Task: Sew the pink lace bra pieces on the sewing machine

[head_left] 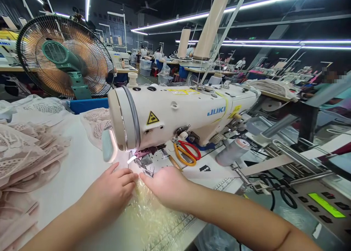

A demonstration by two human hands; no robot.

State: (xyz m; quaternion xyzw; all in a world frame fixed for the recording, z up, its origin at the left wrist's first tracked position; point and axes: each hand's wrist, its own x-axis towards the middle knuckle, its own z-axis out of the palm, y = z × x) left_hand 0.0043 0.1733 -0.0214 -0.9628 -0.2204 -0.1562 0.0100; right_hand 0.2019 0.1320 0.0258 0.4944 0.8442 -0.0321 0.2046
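Lace fabric (pixel 145 203) lies flat under both hands (pixel 115 189) (pixel 164 185).

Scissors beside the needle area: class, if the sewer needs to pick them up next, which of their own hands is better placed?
Probably the right hand. It lies flat on the sheer fabric, directly below the scissors, with nothing between. The left hand rests farther away, on the other side of the presser foot.

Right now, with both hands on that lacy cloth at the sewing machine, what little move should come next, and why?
Probably a small push forward. The left hand and right hand lie flat on the pale lace cloth, fingertips close to the needle foot of the sewing machine. The cloth's front edge seems to sit right at the foot, so easing it under looks like the next step.
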